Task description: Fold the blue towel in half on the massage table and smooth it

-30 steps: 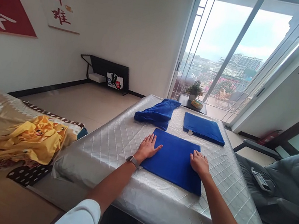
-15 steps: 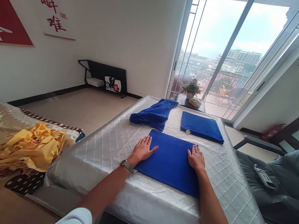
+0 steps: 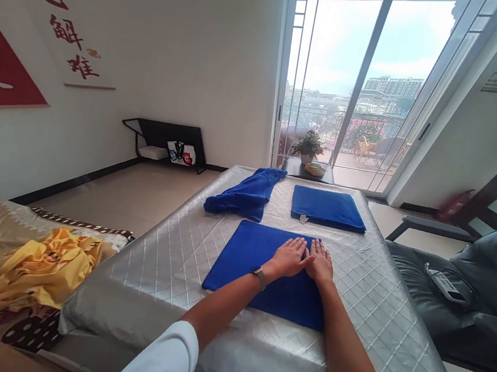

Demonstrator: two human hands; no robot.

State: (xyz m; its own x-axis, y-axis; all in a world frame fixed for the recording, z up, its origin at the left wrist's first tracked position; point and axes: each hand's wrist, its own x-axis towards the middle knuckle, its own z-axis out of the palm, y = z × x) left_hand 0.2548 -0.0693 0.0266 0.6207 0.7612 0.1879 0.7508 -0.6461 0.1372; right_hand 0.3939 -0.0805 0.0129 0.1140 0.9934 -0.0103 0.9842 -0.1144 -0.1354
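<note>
A folded blue towel (image 3: 241, 255) lies flat on a silver quilted surface (image 3: 155, 285), nearest to me. My left hand (image 3: 288, 258) and my right hand (image 3: 320, 262) rest palm down on its middle, fingertips almost touching. Neither hand grips the cloth. A watch (image 3: 260, 277) circles my left wrist. Beyond them sits a second folded blue towel (image 3: 326, 208), neatly squared, while a crumpled blue towel (image 3: 244, 195) lies to its left. Both are out of reach of my fingertips.
A bed with a yellow cloth (image 3: 39, 268) lies left. On the right stands a grey reclining chair (image 3: 494, 284) holding a remote (image 3: 445, 285). A small table with a potted plant (image 3: 307, 145) stands beyond the far edge, before a glass balcony door (image 3: 343, 75).
My left hand has slid right across the towel, from its left edge to the middle, beside my right hand, which has shifted slightly inward. The towels have not moved.
</note>
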